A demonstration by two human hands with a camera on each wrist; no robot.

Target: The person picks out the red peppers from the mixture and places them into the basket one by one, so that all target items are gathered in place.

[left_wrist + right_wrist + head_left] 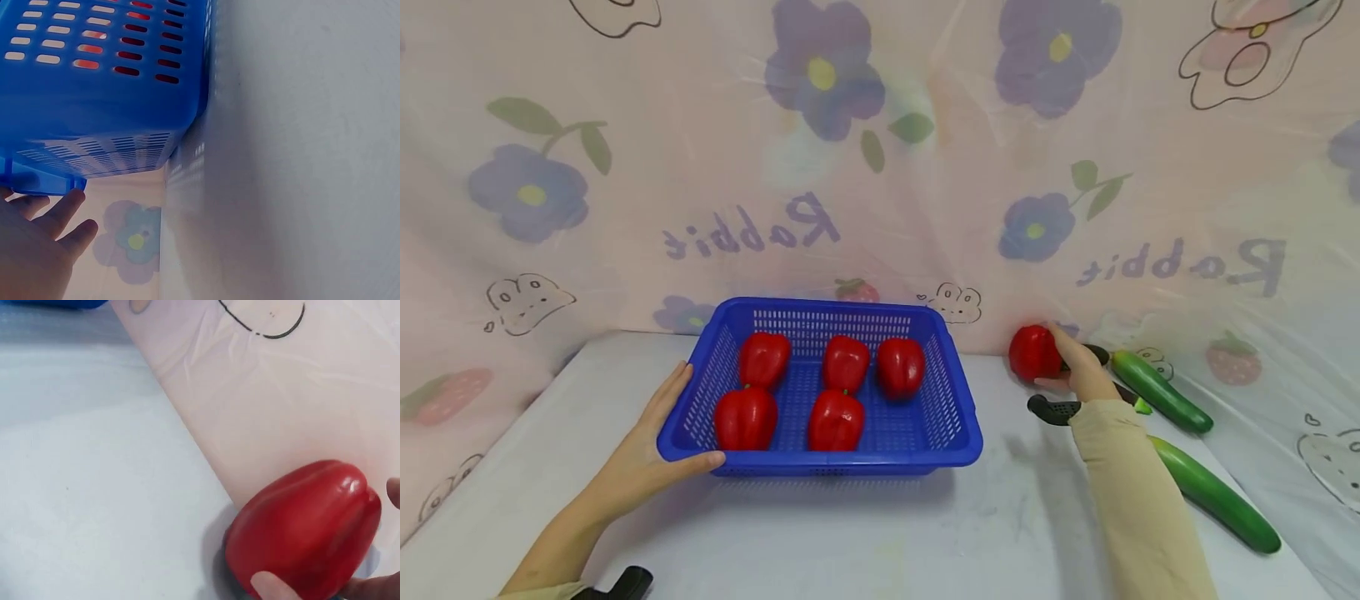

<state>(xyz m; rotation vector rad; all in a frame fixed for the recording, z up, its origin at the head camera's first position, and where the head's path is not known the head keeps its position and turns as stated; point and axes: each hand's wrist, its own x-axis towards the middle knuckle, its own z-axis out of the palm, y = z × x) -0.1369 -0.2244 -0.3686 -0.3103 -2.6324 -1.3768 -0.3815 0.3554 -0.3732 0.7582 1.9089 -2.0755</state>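
Several red bell peppers (837, 421) stand in a blue plastic basket (842, 459) in the head view. My left hand (643, 442) rests against the basket's left end, fingers extended along the rim and thumb at the front corner. In the left wrist view its fingertips (74, 199) lie by the blue rim. To the right of the basket, my right hand (1078, 367) grips another red bell pepper (1033, 354). The right wrist view shows this bell pepper (306, 531) close up, with a digit (272, 587) pressed on its lower side.
Beyond my right hand lie two long green cucumbers (1161, 392) and dark eggplant-like vegetables (1097, 354), partly hidden by the hand and sleeve. A printed curtain (895, 183) hangs along the back of the white table (820, 542). Black straps (1055, 410) sit at the wrists.
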